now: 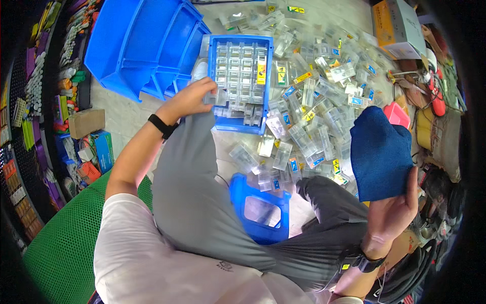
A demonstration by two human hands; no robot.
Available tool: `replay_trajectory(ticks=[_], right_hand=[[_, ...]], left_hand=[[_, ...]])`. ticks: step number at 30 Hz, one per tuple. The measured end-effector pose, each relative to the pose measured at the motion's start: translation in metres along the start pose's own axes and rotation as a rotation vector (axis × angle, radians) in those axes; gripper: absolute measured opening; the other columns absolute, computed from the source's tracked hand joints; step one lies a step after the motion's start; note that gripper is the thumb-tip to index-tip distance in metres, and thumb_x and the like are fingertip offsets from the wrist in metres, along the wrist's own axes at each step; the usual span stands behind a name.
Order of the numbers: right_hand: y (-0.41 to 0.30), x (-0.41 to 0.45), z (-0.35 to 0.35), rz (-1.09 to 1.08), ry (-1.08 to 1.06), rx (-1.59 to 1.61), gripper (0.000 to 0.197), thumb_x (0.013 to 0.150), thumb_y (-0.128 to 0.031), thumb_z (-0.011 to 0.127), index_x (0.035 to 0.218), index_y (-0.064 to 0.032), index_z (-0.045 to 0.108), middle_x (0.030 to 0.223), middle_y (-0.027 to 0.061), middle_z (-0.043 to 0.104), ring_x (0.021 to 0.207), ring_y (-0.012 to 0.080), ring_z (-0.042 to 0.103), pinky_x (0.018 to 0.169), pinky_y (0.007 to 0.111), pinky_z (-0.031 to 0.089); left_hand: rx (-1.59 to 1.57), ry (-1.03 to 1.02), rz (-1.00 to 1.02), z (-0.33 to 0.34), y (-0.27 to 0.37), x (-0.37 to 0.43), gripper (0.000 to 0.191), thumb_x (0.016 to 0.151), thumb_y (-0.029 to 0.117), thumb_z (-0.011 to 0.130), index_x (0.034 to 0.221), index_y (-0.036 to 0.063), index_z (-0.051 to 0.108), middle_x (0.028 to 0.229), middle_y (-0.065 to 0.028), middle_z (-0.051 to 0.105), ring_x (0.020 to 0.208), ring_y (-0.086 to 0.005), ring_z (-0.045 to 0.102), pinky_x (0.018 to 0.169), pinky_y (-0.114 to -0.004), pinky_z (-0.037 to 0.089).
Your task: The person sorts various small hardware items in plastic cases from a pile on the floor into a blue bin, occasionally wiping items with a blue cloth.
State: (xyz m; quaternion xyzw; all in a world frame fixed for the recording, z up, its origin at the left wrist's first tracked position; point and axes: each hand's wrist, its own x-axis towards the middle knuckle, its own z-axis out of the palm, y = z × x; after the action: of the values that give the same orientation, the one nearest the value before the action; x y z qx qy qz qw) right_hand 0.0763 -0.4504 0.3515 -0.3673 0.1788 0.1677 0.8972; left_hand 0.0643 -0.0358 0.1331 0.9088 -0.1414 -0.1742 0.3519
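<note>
My left hand pinches a small clear plastic box at the left side of a blue plastic crate. Rows of clear plastic boxes stand stacked inside the crate, one bearing a yellow label. Raised at the right, my right hand holds a dark blue cloth, which hides most of its fingers. Many loose clear plastic boxes, some with blue or yellow labels, lie heaped on the floor between the crate and the cloth.
Large blue plastic bins stand left of the crate. A blue plastic stool or frame is between my legs. Shelves of goods line the left, near a cardboard box and green mesh. Another carton stands at the upper right.
</note>
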Motion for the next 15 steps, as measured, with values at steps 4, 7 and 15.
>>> replay_trajectory(ticks=[4, 7, 15], right_hand=[[0.001, 0.002, 0.000, 0.016, -0.007, 0.005, 0.035, 0.091, -0.019, 0.039, 0.116, 0.0042, 0.046, 0.122, 0.0144, 0.047, 0.115, 0.0243, 0.042, 0.099, 0.042, 0.027], [0.002, 0.002, 0.001, 0.018, -0.034, -0.002, 0.034, 0.091, -0.019, 0.038, 0.115, 0.0038, 0.047, 0.121, 0.0143, 0.048, 0.114, 0.0242, 0.043, 0.099, 0.042, 0.027], [-0.001, 0.000, -0.006, -0.028, -0.014, 0.007, 0.035, 0.091, -0.020, 0.038, 0.115, 0.0046, 0.046, 0.121, 0.0149, 0.048, 0.114, 0.0246, 0.044, 0.099, 0.042, 0.028]], left_hand=[[0.029, -0.062, -0.001, -0.006, 0.005, 0.008, 0.030, 0.060, 0.007, 0.063, 0.084, 0.0024, 0.045, 0.085, -0.0121, 0.047, 0.085, -0.0300, 0.049, 0.073, -0.034, 0.041], [0.035, -0.085, -0.021, -0.003, 0.006, 0.009, 0.029, 0.059, 0.007, 0.063, 0.081, 0.0025, 0.045, 0.085, -0.0122, 0.047, 0.084, -0.0305, 0.049, 0.071, -0.034, 0.041], [0.053, -0.130, 0.044, -0.018, 0.006, 0.003, 0.028, 0.058, 0.008, 0.066, 0.073, 0.0038, 0.042, 0.082, -0.0109, 0.046, 0.081, -0.0280, 0.049, 0.069, -0.032, 0.040]])
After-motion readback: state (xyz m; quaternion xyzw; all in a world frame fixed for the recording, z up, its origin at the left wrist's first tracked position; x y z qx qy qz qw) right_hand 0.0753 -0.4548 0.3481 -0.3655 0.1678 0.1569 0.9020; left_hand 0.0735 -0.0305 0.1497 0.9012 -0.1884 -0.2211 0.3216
